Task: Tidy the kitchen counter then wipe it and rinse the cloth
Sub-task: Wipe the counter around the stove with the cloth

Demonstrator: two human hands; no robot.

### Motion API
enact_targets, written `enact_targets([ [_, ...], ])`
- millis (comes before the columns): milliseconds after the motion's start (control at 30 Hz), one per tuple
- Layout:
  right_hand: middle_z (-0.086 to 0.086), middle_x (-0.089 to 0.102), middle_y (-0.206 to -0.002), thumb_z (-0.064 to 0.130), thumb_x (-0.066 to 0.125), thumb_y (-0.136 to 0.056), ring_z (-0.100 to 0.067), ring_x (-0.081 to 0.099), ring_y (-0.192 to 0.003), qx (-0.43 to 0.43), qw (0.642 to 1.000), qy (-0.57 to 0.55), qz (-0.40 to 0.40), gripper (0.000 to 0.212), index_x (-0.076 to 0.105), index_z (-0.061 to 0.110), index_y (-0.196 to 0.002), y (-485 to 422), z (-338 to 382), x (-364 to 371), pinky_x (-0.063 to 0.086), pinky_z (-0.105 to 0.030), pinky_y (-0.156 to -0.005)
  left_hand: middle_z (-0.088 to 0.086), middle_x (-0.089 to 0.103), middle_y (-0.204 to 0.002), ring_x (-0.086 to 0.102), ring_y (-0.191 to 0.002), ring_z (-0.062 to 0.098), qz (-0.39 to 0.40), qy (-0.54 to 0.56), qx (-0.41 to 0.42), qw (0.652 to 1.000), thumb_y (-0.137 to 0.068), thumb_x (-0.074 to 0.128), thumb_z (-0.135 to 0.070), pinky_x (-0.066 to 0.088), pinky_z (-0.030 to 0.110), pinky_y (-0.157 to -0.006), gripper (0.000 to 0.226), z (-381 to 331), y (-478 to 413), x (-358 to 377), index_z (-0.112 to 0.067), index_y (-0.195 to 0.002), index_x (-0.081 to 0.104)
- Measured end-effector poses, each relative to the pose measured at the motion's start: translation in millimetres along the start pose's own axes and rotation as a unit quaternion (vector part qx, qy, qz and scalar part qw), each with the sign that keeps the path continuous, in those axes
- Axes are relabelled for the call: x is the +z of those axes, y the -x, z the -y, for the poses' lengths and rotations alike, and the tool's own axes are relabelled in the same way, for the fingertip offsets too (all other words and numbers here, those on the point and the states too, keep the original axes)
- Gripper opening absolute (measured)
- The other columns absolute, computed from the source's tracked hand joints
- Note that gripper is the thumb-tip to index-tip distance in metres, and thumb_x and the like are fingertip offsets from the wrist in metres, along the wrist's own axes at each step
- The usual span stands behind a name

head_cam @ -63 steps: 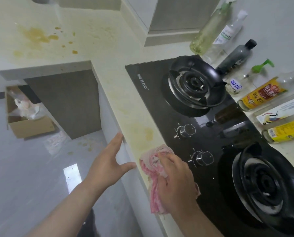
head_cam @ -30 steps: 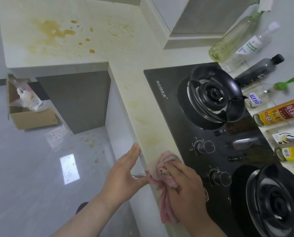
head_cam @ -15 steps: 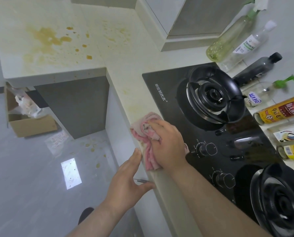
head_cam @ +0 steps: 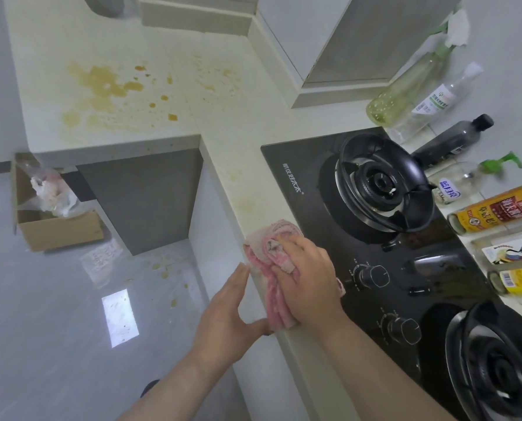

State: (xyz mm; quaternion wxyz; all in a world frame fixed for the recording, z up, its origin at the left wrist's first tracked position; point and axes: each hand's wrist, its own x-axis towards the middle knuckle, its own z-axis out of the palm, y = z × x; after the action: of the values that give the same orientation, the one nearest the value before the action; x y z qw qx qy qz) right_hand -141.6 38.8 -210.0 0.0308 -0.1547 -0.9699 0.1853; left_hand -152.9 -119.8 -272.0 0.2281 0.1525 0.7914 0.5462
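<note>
My right hand (head_cam: 308, 278) presses a crumpled pink and white cloth (head_cam: 269, 253) flat on the narrow cream counter strip (head_cam: 253, 165) between the counter's front edge and the black gas hob (head_cam: 405, 253). The cloth hangs a little over the edge. My left hand (head_cam: 226, 317) is cupped open just below and against that edge, under the cloth, holding nothing. Brown sauce stains (head_cam: 107, 86) cover the far left counter section, and fainter yellowish marks run along the strip ahead of the cloth.
Two hob knobs (head_cam: 372, 276) sit right beside my right hand. Several bottles (head_cam: 497, 208) of oil, sauce and soap line the wall right of the burners. A cardboard box (head_cam: 56, 226) with a plastic bag stands on the floor at left, near floor stains.
My right hand slid the cloth forward along the counter strip, from beside the near knob to beside the far knob. My left hand stayed cupped at the counter's edge, following it.
</note>
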Motion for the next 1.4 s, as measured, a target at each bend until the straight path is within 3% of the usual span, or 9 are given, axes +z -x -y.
enact_targets([
  [233,0.011,0.055,-0.127,0.035,0.045,-0.091,-0.014,0.049,-0.109,0.017,1.0,-0.008,-0.02,0.039,0.055,0.03,-0.128,24,-7,0,0.048,-0.041,-0.092,-0.037,0.008,-0.148,0.027,-0.137,-0.003,0.043,-0.03,0.009,0.999,-0.065,0.083,-0.043,0.034,0.025,-0.11,0.114,6,-19,-15,-0.052,-0.143,0.001],
  [367,0.008,0.058,-0.12,0.034,0.041,-0.092,-0.016,0.052,-0.104,0.008,0.999,-0.01,-0.039,0.037,0.059,0.027,-0.123,20,-8,3,0.05,-0.04,-0.088,-0.05,0.008,-0.13,0.037,-0.13,-0.002,0.029,-0.026,0.004,0.999,-0.07,0.082,-0.037,0.032,0.013,-0.104,0.103,6,-21,-19,-0.047,-0.145,0.012],
  [433,0.008,0.059,-0.119,0.032,0.041,-0.092,-0.015,0.053,-0.103,0.006,0.999,-0.002,-0.047,0.036,0.061,0.024,-0.122,18,-8,4,0.051,-0.038,-0.087,-0.047,0.013,-0.134,0.039,-0.127,-0.003,0.017,-0.026,0.011,0.999,-0.07,0.081,-0.037,0.031,0.009,-0.102,0.099,4,-22,-21,-0.049,-0.142,0.014],
  [633,0.007,0.058,-0.124,0.032,0.041,-0.09,-0.016,0.053,-0.108,0.04,0.997,0.031,-0.051,0.04,0.059,0.026,-0.125,-8,0,7,0.051,-0.039,-0.089,-0.035,0.023,-0.145,0.036,-0.131,-0.005,0.018,-0.006,0.007,1.0,-0.069,0.081,-0.041,0.036,0.019,-0.106,0.096,2,-24,-21,-0.057,-0.134,0.011],
  [800,0.004,0.059,-0.126,0.029,0.044,-0.091,-0.021,0.056,-0.11,0.028,0.996,0.067,-0.043,0.039,0.056,0.026,-0.128,-24,4,12,0.05,-0.041,-0.091,-0.061,0.015,-0.127,0.023,-0.131,-0.019,0.03,0.0,0.014,0.999,-0.069,0.079,-0.044,0.035,0.017,-0.106,0.091,-1,-26,-22,-0.068,-0.125,0.011],
  [1000,0.003,0.061,-0.124,0.031,0.035,-0.085,-0.024,0.06,-0.102,0.007,0.995,0.071,-0.071,0.045,0.062,0.024,-0.122,-68,26,15,0.047,-0.039,-0.083,-0.056,0.0,-0.135,0.021,-0.132,-0.018,0.052,-0.016,0.013,0.998,-0.066,0.074,-0.055,0.033,0.013,-0.105,0.093,4,-29,-23,-0.06,-0.134,0.011],
  [1100,0.003,0.061,-0.125,0.029,0.041,-0.086,-0.023,0.059,-0.102,-0.001,0.995,0.072,-0.066,0.042,0.063,0.025,-0.122,-94,38,19,0.046,-0.037,-0.083,-0.053,0.003,-0.138,0.012,-0.131,-0.024,0.071,-0.018,0.008,0.997,-0.065,0.063,-0.062,0.025,0.009,-0.108,0.094,5,-31,-28,-0.056,-0.142,0.009],
  [1300,0.001,0.058,-0.129,0.017,0.067,-0.079,-0.025,0.057,-0.104,-0.028,0.996,0.068,-0.049,0.05,0.058,0.023,-0.127,-145,53,26,0.047,-0.039,-0.085,-0.061,-0.02,-0.124,0.008,-0.128,-0.026,0.109,-0.068,-0.021,0.991,-0.066,0.043,-0.073,0.009,-0.002,-0.102,0.077,-3,-35,-41,-0.064,-0.131,0.003],
  [1400,0.001,0.057,-0.13,0.015,0.069,-0.077,-0.024,0.056,-0.105,-0.037,0.996,0.072,-0.042,0.053,0.057,0.024,-0.128,-160,55,30,0.046,-0.038,-0.084,-0.064,-0.004,-0.124,0.019,-0.129,-0.024,0.087,-0.094,-0.009,0.992,-0.069,0.046,-0.072,0.014,-0.001,-0.103,0.062,-1,-46,-49,-0.082,-0.118,0.009],
])
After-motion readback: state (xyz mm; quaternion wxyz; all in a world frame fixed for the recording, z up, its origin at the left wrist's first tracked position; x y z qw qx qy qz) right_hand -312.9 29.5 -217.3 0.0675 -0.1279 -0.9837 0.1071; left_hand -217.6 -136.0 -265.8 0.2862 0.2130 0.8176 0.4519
